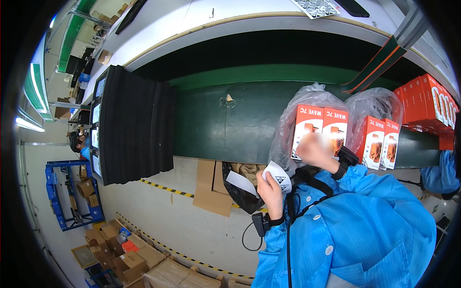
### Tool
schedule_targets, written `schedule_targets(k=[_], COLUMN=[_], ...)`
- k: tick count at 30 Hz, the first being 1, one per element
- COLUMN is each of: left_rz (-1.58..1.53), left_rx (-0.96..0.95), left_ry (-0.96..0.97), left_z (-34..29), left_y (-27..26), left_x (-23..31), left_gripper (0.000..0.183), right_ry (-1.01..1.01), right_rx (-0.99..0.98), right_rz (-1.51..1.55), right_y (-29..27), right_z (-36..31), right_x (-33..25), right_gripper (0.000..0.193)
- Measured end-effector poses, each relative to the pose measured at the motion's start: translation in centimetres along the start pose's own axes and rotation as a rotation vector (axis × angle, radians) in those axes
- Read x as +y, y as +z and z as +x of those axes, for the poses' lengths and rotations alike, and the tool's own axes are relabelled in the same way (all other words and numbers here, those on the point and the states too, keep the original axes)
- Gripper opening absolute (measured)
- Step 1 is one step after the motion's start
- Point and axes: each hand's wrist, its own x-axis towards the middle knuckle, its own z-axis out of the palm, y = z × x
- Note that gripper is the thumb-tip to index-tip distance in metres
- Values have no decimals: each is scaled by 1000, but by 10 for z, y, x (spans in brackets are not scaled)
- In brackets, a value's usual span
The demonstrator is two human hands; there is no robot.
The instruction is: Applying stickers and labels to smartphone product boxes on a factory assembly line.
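My left hand is closed around a roll of white labels with black print, and a loose white strip of it trails off to the left. Over two red-and-white product boxes is my right hand; its fingers are smeared, so whether they touch a box or hold anything cannot be made out. The boxes lie side by side on a clear plastic bag. Just right of them, another pair of the same boxes rests by a second clear bag.
The green conveyor belt carries a tall stack of black trays at left and several red boxes at far right. A white shelf runs behind. A dark bag and flattened cardboard are below the belt. Another person's blue sleeve shows at right.
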Motion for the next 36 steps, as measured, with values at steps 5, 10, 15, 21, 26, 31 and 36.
schedule_targets(k=[5,10,15,21,26,31,36], left_rz=[-8,-25,9,-222,-910,-691,-620], left_rx=[-14,-24,-26,-108,-486,-699,-781], left_ry=[-4,1,-3,-63,-223,-259,-289], left_z=[3,5,7,16,37,66,62], left_y=[1,2,1,-8,0,75,112], left_x=[0,1,2,-9,-25,-48,-66], left_gripper=[18,19,21,25,30,44,47], right_ry=[-10,-16,-40,-75,-179,97,13], right_rx=[37,68,71,189,693,583,579], right_rz=[-7,-47,-139,2,-257,615,591], right_y=[4,6,12,-13,-44,-17,-25], right_z=[-2,-3,-3,-15,-63,-92,-84], right_x=[1,2,3,7,42,104,66], right_gripper=[17,15,14,27,37,65,67])
